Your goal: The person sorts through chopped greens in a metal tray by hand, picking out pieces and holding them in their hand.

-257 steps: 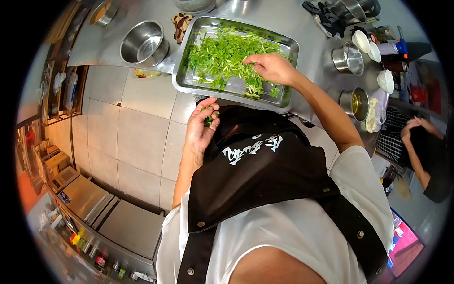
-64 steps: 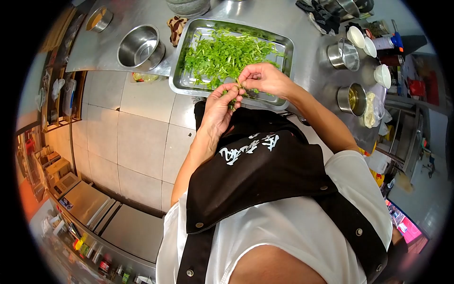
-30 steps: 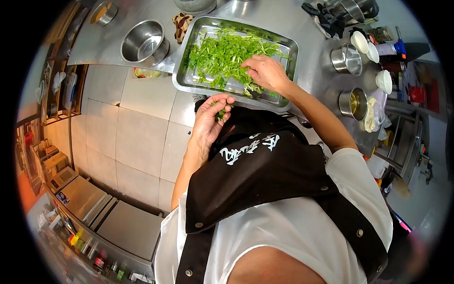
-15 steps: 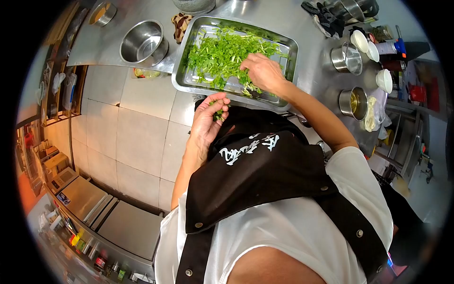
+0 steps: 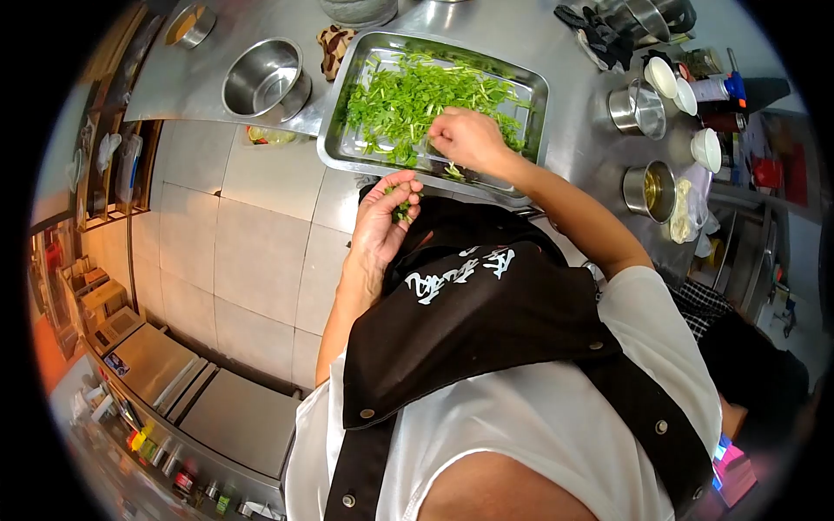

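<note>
A rectangular metal tray point(image 5: 327, 139) lies near the counter's edge, with chopped green herbs point(image 5: 408, 100) spread across it. My left hand point(image 5: 387, 215) is just off the tray's near side, its fingers curled round a small bunch of greens point(image 5: 400, 208). Over the near right part of the tray is my right hand point(image 5: 469, 139), closed, fingertips down beside the herbs; what it pinches, if anything, is hidden. A few loose pieces point(image 5: 453, 172) lie on the tray's bottom below that hand.
An empty steel pot point(image 5: 266, 80) stands left of the tray by a patterned cloth point(image 5: 334, 50). Along the right are steel pots point(image 5: 649, 191), white bowls point(image 5: 706, 149) and a plastic bag point(image 5: 691, 208). Another person in dark clothing point(image 5: 751, 373) is at the lower right.
My right hand has shifted slightly left and toward me over the tray. My left hand has stayed almost still with its greens. The other person has come further into view at the right.
</note>
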A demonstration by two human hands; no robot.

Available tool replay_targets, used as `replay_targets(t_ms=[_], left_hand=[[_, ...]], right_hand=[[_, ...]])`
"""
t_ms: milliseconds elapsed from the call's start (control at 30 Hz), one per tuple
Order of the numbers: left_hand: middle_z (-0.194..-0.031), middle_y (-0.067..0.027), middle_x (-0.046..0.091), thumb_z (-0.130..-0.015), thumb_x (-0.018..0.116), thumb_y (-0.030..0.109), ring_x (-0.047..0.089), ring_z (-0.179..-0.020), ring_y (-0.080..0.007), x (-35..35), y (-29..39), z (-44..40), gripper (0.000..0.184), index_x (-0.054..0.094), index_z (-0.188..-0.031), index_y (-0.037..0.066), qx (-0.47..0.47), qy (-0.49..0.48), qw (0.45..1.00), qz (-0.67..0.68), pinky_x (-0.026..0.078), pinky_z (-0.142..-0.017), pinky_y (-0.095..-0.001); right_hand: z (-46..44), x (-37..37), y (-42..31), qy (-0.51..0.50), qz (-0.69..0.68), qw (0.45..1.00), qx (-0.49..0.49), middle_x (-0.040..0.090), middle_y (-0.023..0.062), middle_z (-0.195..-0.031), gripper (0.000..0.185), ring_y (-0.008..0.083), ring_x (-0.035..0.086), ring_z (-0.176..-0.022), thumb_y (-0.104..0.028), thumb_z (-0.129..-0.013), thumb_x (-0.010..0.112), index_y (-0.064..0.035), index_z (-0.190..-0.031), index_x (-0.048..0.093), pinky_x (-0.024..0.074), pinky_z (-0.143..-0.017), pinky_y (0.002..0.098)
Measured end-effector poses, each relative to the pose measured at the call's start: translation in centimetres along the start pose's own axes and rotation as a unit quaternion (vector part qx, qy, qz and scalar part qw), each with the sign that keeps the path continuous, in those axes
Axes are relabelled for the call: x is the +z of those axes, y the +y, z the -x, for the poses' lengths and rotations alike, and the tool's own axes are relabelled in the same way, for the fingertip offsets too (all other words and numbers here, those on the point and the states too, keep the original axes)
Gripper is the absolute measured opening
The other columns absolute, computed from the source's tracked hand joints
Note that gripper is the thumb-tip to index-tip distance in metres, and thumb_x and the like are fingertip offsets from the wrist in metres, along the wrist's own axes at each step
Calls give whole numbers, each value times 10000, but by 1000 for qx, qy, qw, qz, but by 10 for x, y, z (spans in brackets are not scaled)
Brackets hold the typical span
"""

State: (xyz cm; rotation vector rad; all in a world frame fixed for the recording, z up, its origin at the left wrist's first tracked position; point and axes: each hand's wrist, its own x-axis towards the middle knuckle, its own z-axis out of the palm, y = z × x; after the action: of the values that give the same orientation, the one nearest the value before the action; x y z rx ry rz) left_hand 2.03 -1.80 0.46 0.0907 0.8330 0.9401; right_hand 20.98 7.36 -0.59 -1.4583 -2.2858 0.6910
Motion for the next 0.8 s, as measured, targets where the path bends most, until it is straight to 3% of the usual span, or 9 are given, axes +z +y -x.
replay_targets(t_ms=[67,100,200,233,333,533,633,767,800], left_hand=[[-886,-78,618,-873,549,16,551,-707,-115,-1,-1,1,168,565,-1040,2,-2,1,1000,2,456,-615,-225],[-889,-78,619,-874,548,17,552,-710,-116,-1,-1,0,169,565,-1041,2,-4,-1,1000,1,457,-617,-225],[-906,-84,621,-876,544,16,554,-715,-117,3,-2,0,180,564,-1054,-1,-13,8,1000,-12,460,-621,-226],[-910,-86,621,-876,543,16,554,-716,-117,4,-1,0,184,564,-1058,-3,-13,2,1000,-8,461,-621,-226],[-920,-91,623,-878,541,16,556,-716,-117,8,-1,0,193,562,-1069,-8,-13,-10,1000,-2,464,-620,-226],[-926,-94,623,-884,544,30,564,-730,-118,13,-1,0,198,559,-1077,-11,-12,-12,1000,-20,474,-630,-225],[-928,-88,623,-887,556,50,576,-755,-119,26,1,0,202,560,-1083,4,-17,-8,999,-37,487,-648,-224],[-905,-64,623,-886,576,78,590,-758,-112,33,0,-2,204,569,-1084,28,-11,10,999,-51,503,-639,-216],[-895,-56,623,-885,582,83,592,-751,-109,34,-2,-5,203,573,-1082,34,-10,15,998,-55,506,-632,-213]], right_hand=[[-1,-6,11,-59,-187,973,123,625,62,-705,165,196,595,-628,-175,-764,636,-42,-856,668,485,-597,355],[-2,5,27,-60,-335,931,133,588,5,-611,200,114,500,-502,-200,-754,690,-45,-879,681,415,-483,292],[0,-29,9,-138,-421,843,304,528,-46,-603,169,47,406,-500,-170,-757,696,-51,-875,678,306,-429,230],[2,-32,8,-147,-461,819,309,491,-58,-607,167,27,343,-491,-175,-771,692,-53,-882,664,220,-418,208],[4,-34,15,-173,-522,776,309,483,-63,-607,163,25,342,-493,-170,-782,687,-51,-884,646,233,-427,207],[13,-35,11,-175,-546,765,294,469,-71,-604,126,22,330,-505,-151,-797,674,-61,-879,641,233,-456,200],[15,-36,11,-202,-532,779,264,546,-41,-651,128,45,431,-538,-137,-812,658,-37,-892,649,334,-486,205],[30,-32,-16,-160,-441,877,102,673,56,-822,155,135,626,-753,-130,-836,626,-3,-918,658,492,-695,261],[35,-20,-12,-96,-334,937,21,663,68,-812,142,143,623,-736,-141,-824,632,-45,-923,667,487,-667,283]])
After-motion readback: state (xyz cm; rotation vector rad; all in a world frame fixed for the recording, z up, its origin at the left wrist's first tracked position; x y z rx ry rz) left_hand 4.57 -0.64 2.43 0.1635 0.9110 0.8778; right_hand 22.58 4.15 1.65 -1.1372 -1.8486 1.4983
